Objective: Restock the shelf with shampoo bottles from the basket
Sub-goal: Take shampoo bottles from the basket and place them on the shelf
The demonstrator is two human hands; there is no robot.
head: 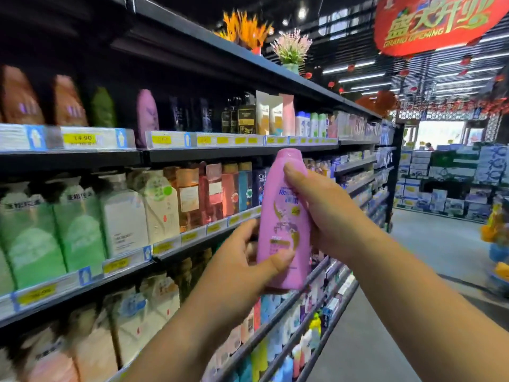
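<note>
The pink shampoo bottle (283, 216) is upright in mid-air before the shelves. The left hand (242, 260) curls round its base and the right hand (325, 213) wraps its shoulder. Pushed carelessly onto the packed upper shelf (220, 151), it may topple the dark bottles (179, 114) beside a similar pink bottle (147, 117).

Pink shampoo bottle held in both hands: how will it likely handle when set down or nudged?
The pink shampoo bottle looks like glossy, rigid plastic: probably stiff, somewhat slippery, which may be why the left hand and right hand both grip it. Tall and slim, it could tip if pushed high up.
</note>
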